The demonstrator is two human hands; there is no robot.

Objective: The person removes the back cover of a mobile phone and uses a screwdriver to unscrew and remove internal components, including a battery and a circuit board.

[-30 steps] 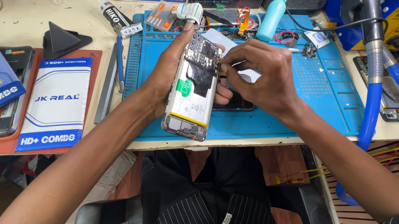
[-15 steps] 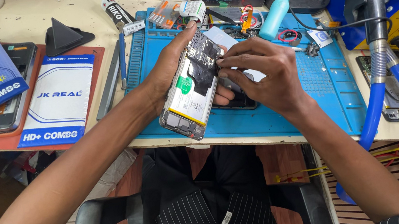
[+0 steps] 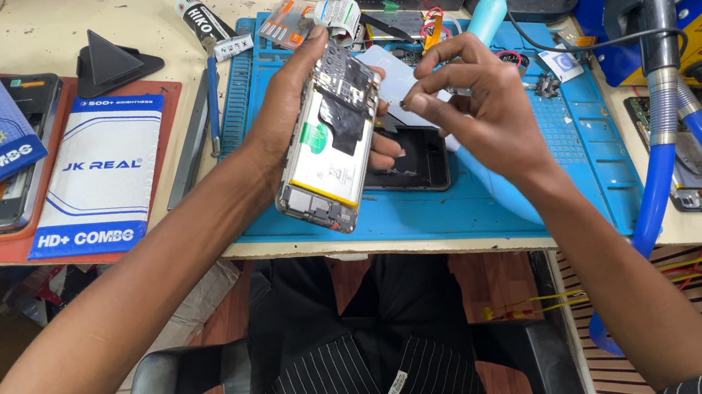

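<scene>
The left hand (image 3: 286,128) has its grip wrapped around an opened phone (image 3: 329,140), back cover off, held tilted above the blue work mat (image 3: 497,195) on the desk — battery and circuit board face up. The right hand (image 3: 485,105) hovers just beside the phone's upper end, thumb and forefinger pinched together; whether something tiny sits in that pinch I cannot tell. Under both hands a dark phone part (image 3: 411,166) lies flat on the mat, and a light-blue squeeze bottle (image 3: 494,8) stands behind. To my eye the work is mid-disassembly or refit around the board at the top of the phone. The next move seems to call for a steady left hold and a fine, light touch from the right fingertips — the parts up there look small and delicate.
</scene>
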